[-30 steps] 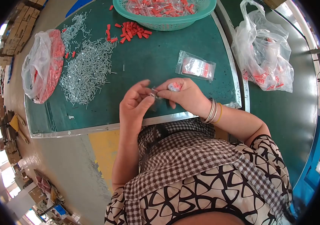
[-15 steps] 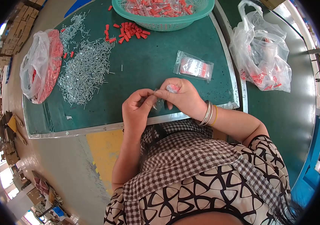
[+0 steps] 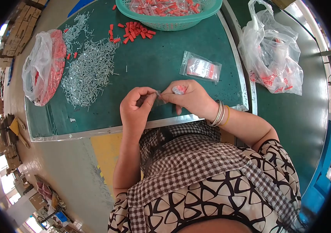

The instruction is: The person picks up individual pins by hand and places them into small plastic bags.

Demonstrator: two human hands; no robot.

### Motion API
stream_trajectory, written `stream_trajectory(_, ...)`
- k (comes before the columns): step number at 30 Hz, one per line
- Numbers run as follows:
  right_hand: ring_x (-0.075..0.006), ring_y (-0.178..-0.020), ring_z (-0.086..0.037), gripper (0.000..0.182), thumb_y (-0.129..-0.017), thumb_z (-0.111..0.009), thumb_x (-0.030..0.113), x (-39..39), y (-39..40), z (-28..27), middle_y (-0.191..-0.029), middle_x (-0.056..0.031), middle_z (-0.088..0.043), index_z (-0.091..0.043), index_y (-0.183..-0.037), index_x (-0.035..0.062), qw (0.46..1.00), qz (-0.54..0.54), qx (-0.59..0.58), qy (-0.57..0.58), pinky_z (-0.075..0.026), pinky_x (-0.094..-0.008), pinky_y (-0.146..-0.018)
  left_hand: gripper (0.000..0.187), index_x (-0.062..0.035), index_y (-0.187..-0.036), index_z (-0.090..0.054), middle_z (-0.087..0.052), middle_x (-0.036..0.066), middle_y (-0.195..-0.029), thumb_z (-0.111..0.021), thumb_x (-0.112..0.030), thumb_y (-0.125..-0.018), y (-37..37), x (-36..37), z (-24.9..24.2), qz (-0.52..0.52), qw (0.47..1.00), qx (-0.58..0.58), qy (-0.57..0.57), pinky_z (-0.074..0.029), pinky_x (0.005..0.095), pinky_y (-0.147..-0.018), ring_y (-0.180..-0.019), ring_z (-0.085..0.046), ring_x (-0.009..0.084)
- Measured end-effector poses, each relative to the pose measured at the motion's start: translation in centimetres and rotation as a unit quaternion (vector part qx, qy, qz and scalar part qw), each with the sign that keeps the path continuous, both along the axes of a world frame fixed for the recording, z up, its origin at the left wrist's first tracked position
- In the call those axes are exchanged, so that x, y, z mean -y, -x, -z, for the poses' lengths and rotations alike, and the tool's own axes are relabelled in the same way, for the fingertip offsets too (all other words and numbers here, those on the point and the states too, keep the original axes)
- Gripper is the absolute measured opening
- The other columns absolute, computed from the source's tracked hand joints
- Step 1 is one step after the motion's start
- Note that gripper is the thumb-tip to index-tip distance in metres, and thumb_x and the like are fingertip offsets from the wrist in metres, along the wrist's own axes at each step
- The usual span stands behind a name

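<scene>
So the left hand (image 3: 135, 106) and right hand (image 3: 191, 97) both pinch a small clear bag (image 3: 159, 101), right of the screw pile (image 3: 88, 73) and nearer — slick film could slip. The reddish packet (image 3: 179, 89) against the right hand might drop if fingers loosen.

Single head view, taken from above the wearer's chest, faces forward and steeply down at near range over the checked apron (image 3: 196, 167) and green bench (image 3: 150, 62); no second view shares it.
</scene>
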State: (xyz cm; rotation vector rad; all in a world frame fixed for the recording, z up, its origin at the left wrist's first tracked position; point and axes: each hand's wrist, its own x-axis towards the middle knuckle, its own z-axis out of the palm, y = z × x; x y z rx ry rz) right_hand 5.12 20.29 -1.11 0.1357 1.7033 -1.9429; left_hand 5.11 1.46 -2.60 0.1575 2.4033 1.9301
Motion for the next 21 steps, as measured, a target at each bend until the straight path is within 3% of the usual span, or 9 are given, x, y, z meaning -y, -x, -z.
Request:
stream_trajectory(4, -0.0076, -0.06, -0.059, 0.007, -0.086, -0.069, 0.007, 0.2, -0.3, 0.6, -0.084, -0.0038, -0.064, -0.067, -0.082, 0.0006, 0.996, 0.035, -0.075, -0.044, -0.049, -0.0199, -0.052, 0.01, -0.0006, -0.093, -0.065, -0.065, 0.0, -0.087, -0.069, 0.0, -0.083, -0.3, -0.6, -0.8, -0.071, 0.96, -0.214, 0.165, -0.049, 0.0219, -0.073, -0.08, -0.06, 0.0075)
stream_trajectory(8, -0.0108, -0.062, -0.06, 0.006, -0.082, -0.071, 0.004, 0.5, -0.6, 1.4, -0.079, -0.0046, -0.062, -0.067, -0.079, 0.0012, 0.981, 0.067, -0.152, -0.097, -0.048, -0.0227, -0.054, 0.009, 0.001, -0.089, -0.067, -0.067, 0.004, -0.084, -0.071, -0.003, -0.083, -1.7, -1.8, -1.1, -0.07, 0.987, -0.113, 0.089, -0.049, 0.0237, -0.064, -0.069, -0.06, 0.0088)
stream_trajectory(11, -0.0163, -0.065, -0.06, 0.006, -0.077, -0.072, 0.003, 0.5, -0.8, 1.8, -0.077, -0.007, -0.061, -0.067, -0.079, 0.0013, 0.92, 0.049, -0.341, -0.187, -0.047, -0.0277, -0.057, 0.009, 0.0022, -0.092, -0.068, -0.068, 0.004, -0.082, -0.068, -0.005, -0.086, -2.2, -2.0, 0.3, -0.074, 0.996, 0.031, -0.025, -0.048, 0.0208, -0.063, -0.07, -0.06, 0.0058)
stream_trajectory(14, -0.0212, -0.067, -0.06, 0.008, -0.074, -0.072, 0.002, 1.0, -1.1, 2.1, -0.075, -0.0087, -0.06, -0.067, -0.08, 0.0017, 0.922, 0.08, -0.343, -0.159, -0.046, -0.0314, -0.06, 0.008, 0.0023, -0.091, -0.068, -0.067, 0.002, -0.079, -0.068, -0.004, -0.086, -2.0, -2.2, 0.2, -0.089, 0.996, 0.014, 0.025, -0.047, 0.019, -0.062, -0.067, -0.058, 0.0039)
stream_trajectory(21, -0.0221, -0.064, -0.058, 0.007, -0.074, -0.071, 0.004, 0.8, -1.1, 1.8, -0.072, -0.0088, -0.059, -0.066, -0.079, 0.0023, 0.917, 0.074, -0.337, -0.202, -0.046, -0.0318, -0.059, 0.006, 0.0038, -0.09, -0.067, -0.066, 0.003, -0.078, -0.062, 0.002, -0.088, -1.9, -2.6, 0.0, -0.087, 0.995, 0.048, 0.02, -0.052, 0.022, -0.066, -0.07, -0.062, 0.0077)
